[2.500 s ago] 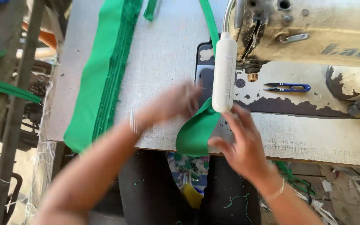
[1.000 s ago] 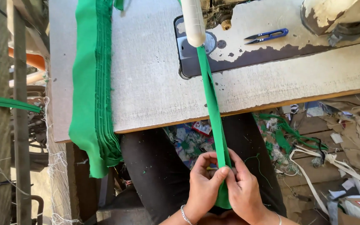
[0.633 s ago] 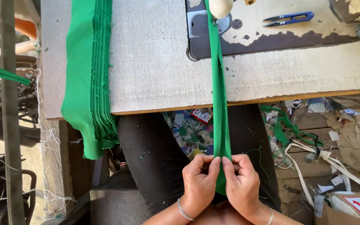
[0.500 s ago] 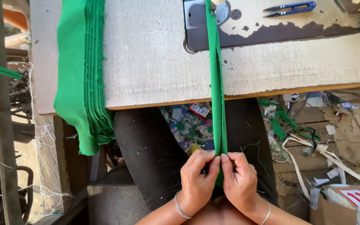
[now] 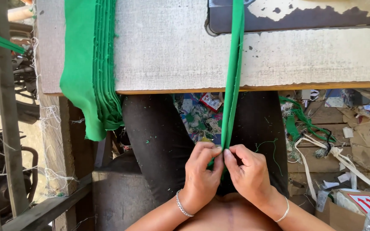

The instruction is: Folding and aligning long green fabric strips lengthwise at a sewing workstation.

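Note:
A long narrow green fabric strip (image 5: 235, 77) runs from the sewing machine bed (image 5: 296, 17) at the top edge, over the table's front edge, down to my lap. My left hand (image 5: 200, 175) and my right hand (image 5: 249, 173) pinch the strip's lower end together, fingertips touching, just above my dark trousers. The strip is pulled straight and folded lengthwise.
A stack of green fabric pieces (image 5: 91, 64) hangs over the left part of the grey worktable (image 5: 168, 51). Fabric scraps, thread and white tape litter the floor (image 5: 330, 141) at the right. A cardboard box (image 5: 365, 205) sits bottom right; wooden posts (image 5: 5, 111) stand at left.
My hands left the machine and slid down the strip to my lap, pulling it taut. The view has tilted down, so the machine and snips are now out of view.

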